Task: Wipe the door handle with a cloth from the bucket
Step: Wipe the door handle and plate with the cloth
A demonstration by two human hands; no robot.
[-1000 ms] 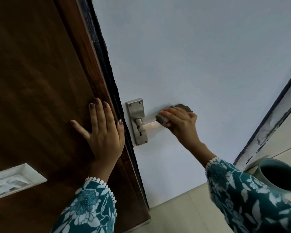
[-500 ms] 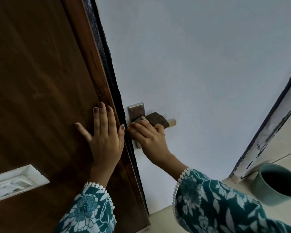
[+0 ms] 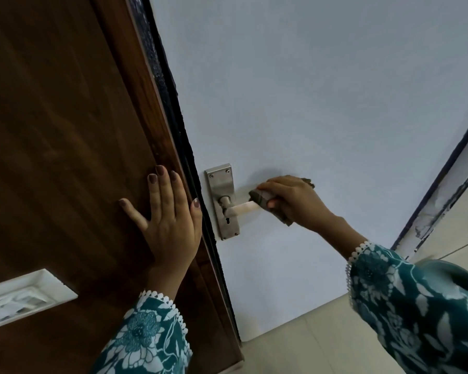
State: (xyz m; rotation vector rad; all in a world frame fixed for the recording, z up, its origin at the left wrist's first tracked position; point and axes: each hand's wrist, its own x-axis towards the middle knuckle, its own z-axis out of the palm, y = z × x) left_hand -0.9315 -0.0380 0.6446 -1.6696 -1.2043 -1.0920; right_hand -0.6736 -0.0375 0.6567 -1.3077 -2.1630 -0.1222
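A view from a head-worn camera, tilted, looking at a door and 2 bare hands.

Much is hidden. The outer end of the door handle disappears inside a dark, greyish-brown cloth, and most of that cloth is covered by the right hand; only a folded front edge, a lower corner and a small frayed tip above the knuckles show. The bucket is cut off at the right edge behind the right sleeve, leaving just a blurred teal curve of rim on the pale tiled floor. A white rectangular moulded fitting at lower left is cut by the frame edge and too blurred to identify.

The right hand is closed around the cloth, fingers curled over the top and thumb beneath, clamping it onto the far end of the lever. The lever is a smooth, pale bar reaching right from a brushed-metal backplate, a tall rectangle with small screws and a keyhole below the lever.

The left hand lies flat with fingers spread, palm pressed on a dark brown wood-grain panel, nails painted a dull brown. A rough black strip runs between this panel and the matte, pale blue-grey door face. Both sleeves are teal cloth with white flower prints and scalloped white cuffs.
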